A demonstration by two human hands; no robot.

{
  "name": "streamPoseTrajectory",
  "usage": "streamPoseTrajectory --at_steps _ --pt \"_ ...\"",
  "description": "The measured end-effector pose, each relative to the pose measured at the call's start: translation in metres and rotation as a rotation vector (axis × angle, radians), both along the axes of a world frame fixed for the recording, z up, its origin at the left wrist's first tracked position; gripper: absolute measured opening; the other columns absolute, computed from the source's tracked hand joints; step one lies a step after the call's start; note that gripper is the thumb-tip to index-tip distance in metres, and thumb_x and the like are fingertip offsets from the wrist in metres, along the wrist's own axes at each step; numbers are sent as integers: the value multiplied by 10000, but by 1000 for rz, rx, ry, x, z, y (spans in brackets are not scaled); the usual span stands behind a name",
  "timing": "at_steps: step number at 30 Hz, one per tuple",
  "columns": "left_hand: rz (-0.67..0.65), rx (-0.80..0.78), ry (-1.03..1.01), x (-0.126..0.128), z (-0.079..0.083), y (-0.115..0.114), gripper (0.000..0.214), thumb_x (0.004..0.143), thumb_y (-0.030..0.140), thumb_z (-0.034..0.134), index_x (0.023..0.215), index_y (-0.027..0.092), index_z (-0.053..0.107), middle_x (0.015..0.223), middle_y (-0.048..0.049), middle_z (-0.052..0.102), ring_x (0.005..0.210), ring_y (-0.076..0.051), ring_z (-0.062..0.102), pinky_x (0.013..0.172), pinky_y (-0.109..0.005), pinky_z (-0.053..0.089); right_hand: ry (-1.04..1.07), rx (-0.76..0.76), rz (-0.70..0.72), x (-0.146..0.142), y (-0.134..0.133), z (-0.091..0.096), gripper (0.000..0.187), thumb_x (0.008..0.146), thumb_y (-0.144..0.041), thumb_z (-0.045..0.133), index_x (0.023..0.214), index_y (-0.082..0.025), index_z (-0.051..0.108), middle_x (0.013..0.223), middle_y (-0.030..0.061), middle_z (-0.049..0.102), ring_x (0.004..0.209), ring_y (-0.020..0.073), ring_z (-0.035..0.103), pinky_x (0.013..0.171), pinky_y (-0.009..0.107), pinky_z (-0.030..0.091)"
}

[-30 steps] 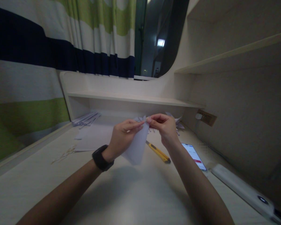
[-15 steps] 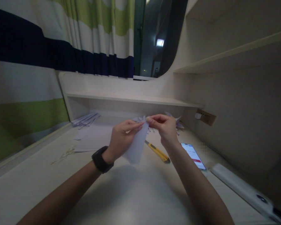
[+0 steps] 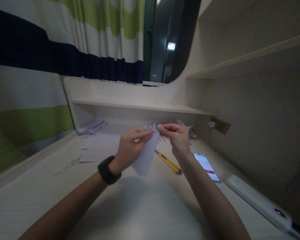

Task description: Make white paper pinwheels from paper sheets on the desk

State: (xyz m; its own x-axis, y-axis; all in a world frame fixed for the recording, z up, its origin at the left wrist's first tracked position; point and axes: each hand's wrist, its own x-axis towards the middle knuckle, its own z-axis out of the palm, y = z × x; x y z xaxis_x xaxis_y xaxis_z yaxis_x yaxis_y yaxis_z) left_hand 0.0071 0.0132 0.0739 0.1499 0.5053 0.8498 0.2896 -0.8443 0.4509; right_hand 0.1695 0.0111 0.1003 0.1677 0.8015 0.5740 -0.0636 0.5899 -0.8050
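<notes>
Two pinches on paper (image 3: 145,157), my left hand (image 3: 128,146) and right hand (image 3: 179,138); tugging toward three o'clock might tear it.

No word, brand or number can be read with certainty; the smartphone (image 3: 207,167) on the counter (image 3: 140,213) has a lit, pale screen with a line of dark characters across it, seemingly digits, too small and blurred to make out; below them a red bar (image 3: 209,172) bears paler lettering, equally illegible; tiny marks run along the screen's top edge, likewise too small to tell; on the long white bar-shaped device (image 3: 255,195) near the phone, a dark oval (image 3: 279,212) carries a lighter sign, its shape unclear.
</notes>
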Motion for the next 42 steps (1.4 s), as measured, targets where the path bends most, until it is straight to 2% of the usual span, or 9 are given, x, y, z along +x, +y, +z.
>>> streamPoseTrajectory --at_steps 5,10,16,21,28,32,34,37,42 --pt "-19 -24 -9 0 0 -1 229 831 198 618 1020 285 713 777 -12 667 672 -122 581 607 -221 459 1 16 -13 1 2 -2 146 579 -326 781 587 -194 720 565 9 657 530 137 555 551 274 449" --pt "37 -51 -27 2 3 -3 197 833 211 614 980 274 728 715 -3 652 642 -122 581 582 -222 454 -86 -15 34 0 3 -3 232 595 -398 781 664 -181 737 633 39 686 564 157 588 570 287 477" --pt "42 -110 -42 2 5 -4 183 836 229 608 967 249 735 771 -20 691 671 -141 616 612 -243 481 -163 -33 27 -1 3 -5 276 589 -418 788 612 -150 724 560 35 651 510 136 545 500 255 428" --pt "53 -162 -79 3 4 -3 182 834 269 612 965 245 736 820 -32 719 699 -159 642 624 -262 505 -168 -75 71 -3 5 -8 314 600 -450 774 637 -141 729 579 41 655 512 139 553 518 269 455" --pt "-114 -330 -216 7 5 -3 202 794 287 654 940 178 740 909 -70 737 792 -209 684 664 -292 546 -159 -153 65 -3 8 -9 385 564 -496 782 623 -121 720 543 44 638 498 147 563 520 283 479" --pt "-44 -451 -333 7 9 -6 269 760 309 684 965 141 731 913 -90 735 790 -218 683 677 -295 544 -176 -229 118 -4 10 -10 438 560 -541 763 621 -110 715 561 62 653 530 164 596 546 290 491" --pt "-13 -484 -371 7 9 -5 288 745 313 695 968 135 731 924 -93 733 802 -220 678 689 -293 536 -190 -221 105 -5 10 -12 427 564 -521 768 626 -102 718 563 67 656 530 163 591 544 289 484" --pt "-42 -531 -388 7 8 -2 299 736 319 700 970 136 731 920 -95 733 793 -215 672 679 -288 525 -202 -175 52 -6 11 -14 399 600 -492 755 631 -96 722 563 68 655 513 149 565 531 279 465" --pt "-83 -570 -438 7 5 2 312 728 324 706 973 133 731 915 -99 733 742 -195 657 629 -271 504 -227 -166 105 -8 15 -21 378 622 -478 738 642 -101 725 594 65 661 524 145 559 528 271 454"
